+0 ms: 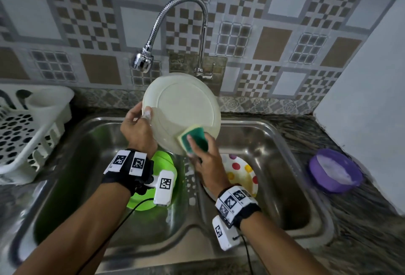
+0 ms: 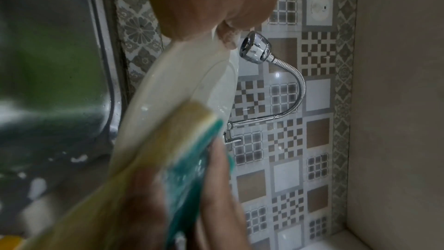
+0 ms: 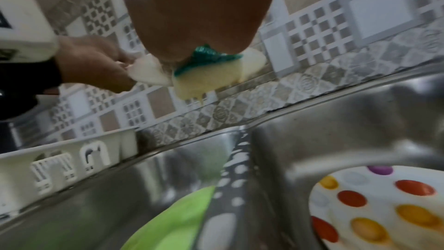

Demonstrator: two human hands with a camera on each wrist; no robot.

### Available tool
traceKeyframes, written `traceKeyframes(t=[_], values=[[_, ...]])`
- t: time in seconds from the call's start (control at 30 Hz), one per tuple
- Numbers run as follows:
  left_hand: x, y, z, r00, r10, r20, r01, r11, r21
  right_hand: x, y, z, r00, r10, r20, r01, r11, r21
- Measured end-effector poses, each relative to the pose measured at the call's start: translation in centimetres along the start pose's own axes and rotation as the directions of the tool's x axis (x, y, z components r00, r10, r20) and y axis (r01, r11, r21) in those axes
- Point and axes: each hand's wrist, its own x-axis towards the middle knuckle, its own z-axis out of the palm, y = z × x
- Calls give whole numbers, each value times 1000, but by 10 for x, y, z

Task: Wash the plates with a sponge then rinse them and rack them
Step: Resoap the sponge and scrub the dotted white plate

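A cream plate is held tilted above the divider of a double steel sink. My left hand grips its left rim, thumb on the face. My right hand holds a yellow and green sponge pressed against the plate's lower edge; the sponge drips suds. The left wrist view shows the plate edge-on with the sponge on it. A green plate lies in the left basin and a polka-dot plate in the right basin.
A white dish rack stands on the counter at the left. The chrome flexible faucet hangs over the left basin, just above the plate. A purple bowl of white soap sits on the right counter next to a white wall.
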Motion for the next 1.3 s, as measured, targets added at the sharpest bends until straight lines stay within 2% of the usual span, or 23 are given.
traceKeyframes(t=[0.1, 0.2, 0.3, 0.4, 0.47, 0.53, 0.57, 0.6, 0.67, 0.7, 0.77, 0.83, 0.9, 1.0, 1.03, 1.07, 1.17, 1.27, 1.3], values=[[7, 3, -19, 997, 74, 38, -76, 996, 46, 6, -26, 23, 998, -16, 61, 11, 997, 79], [24, 10, -44, 984, 153, 88, -162, 981, 107, 16, -30, 25, 999, 52, 8, -52, 991, 125], [47, 15, -77, 939, 240, 245, -307, 907, 288, 26, -29, 22, 995, 102, -21, -98, 984, 147], [62, 4, -107, 890, 177, 421, -404, 734, 546, 31, -25, 19, 991, 128, -35, -123, 986, 112], [69, -9, -124, 858, 83, 506, -472, 514, 716, 31, -17, 18, 987, 155, -36, -150, 983, 109], [67, -20, -138, 802, -22, 597, -558, 330, 762, 29, -11, 16, 980, 198, -30, -194, 976, 104], [65, -25, -143, 765, -73, 640, -599, 285, 748, 27, -9, 16, 977, 213, -33, -209, 973, 99], [61, -28, -145, 739, -125, 662, -618, 264, 740, 25, -9, 14, 974, 222, -39, -217, 971, 97], [58, -35, -147, 687, -231, 689, -624, 297, 722, 23, -10, 11, 973, 225, -51, -220, 971, 91], [56, -38, -147, 649, -292, 703, -617, 338, 710, 22, -10, 9, 972, 227, -51, -223, 971, 82], [53, -48, -148, 555, -438, 708, -629, 336, 701, 21, -10, 6, 969, 242, -44, -239, 969, 70], [47, -53, -146, 479, -554, 681, -705, 220, 674, 21, -7, 3, 962, 271, -45, -267, 960, 79], [43, -62, -147, 445, -631, 635, -708, 185, 681, 18, -5, 0, 955, 290, -58, -286, 956, 71], [39, -74, -148, 396, -759, 516, -780, 19, 625, 10, -1, -8, 953, 297, -61, -295, 954, 50], [37, -76, -148, 381, -779, 499, -801, -9, 598, 8, 0, -11, 952, 299, -63, -297, 954, 42], [38, -79, -147, 383, -787, 484, -800, -21, 600, 6, 1, -15, 950, 302, -72, -301, 953, 27], [42, -77, -136, 420, -768, 483, -740, 18, 672, 2, 7, -31, 943, 322, -85, -325, 946, -14], [48, -63, -110, 440, -693, 571, -730, 94, 677, -1, 14, -55, 941, 322, -103, -329, 943, -51], [48, -58, -100, 454, -651, 609, -701, 161, 695, -3, 18, -65, 939, 322, -118, -332, 941, -72]])
